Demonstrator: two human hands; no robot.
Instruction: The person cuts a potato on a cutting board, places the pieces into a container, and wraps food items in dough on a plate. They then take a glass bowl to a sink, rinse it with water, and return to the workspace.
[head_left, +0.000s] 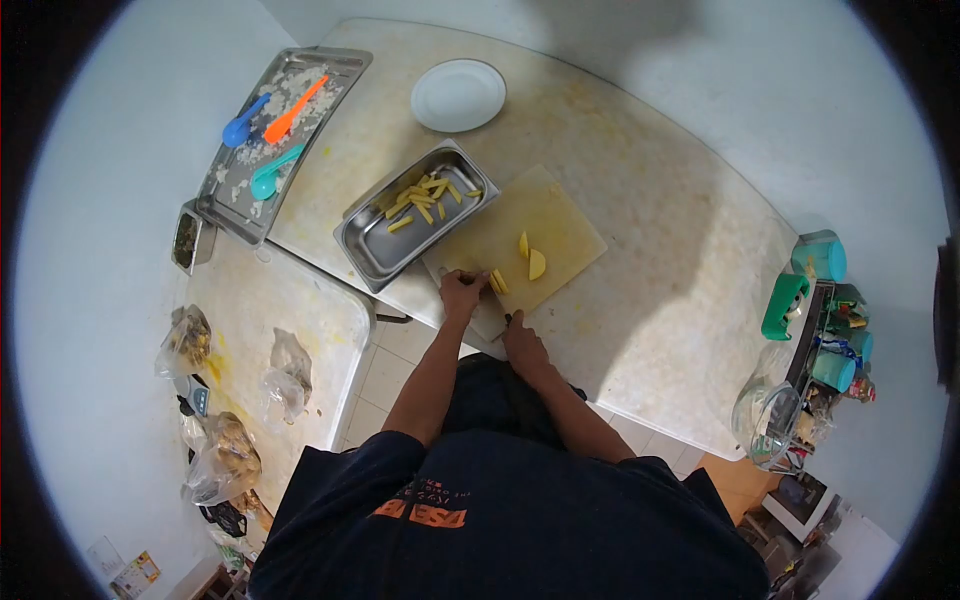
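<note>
A yellowish cutting board lies at the table's near edge. On its left part, the fingertips of my left hand are closed against cut potato pieces. My right hand is wrapped round the dark handle of a knife at the board's near edge; the blade is hard to make out. Farther right on the board sit a potato wedge and a thinner potato piece. Touching the board's left side is a deep steel pan with several potato sticks in it.
A white plate stands at the back. At far left, a metal tray holds white crumbly food and blue, orange and teal scoops. Plastic bags lie on the left table. A glass bowl and a rack of containers are on the right.
</note>
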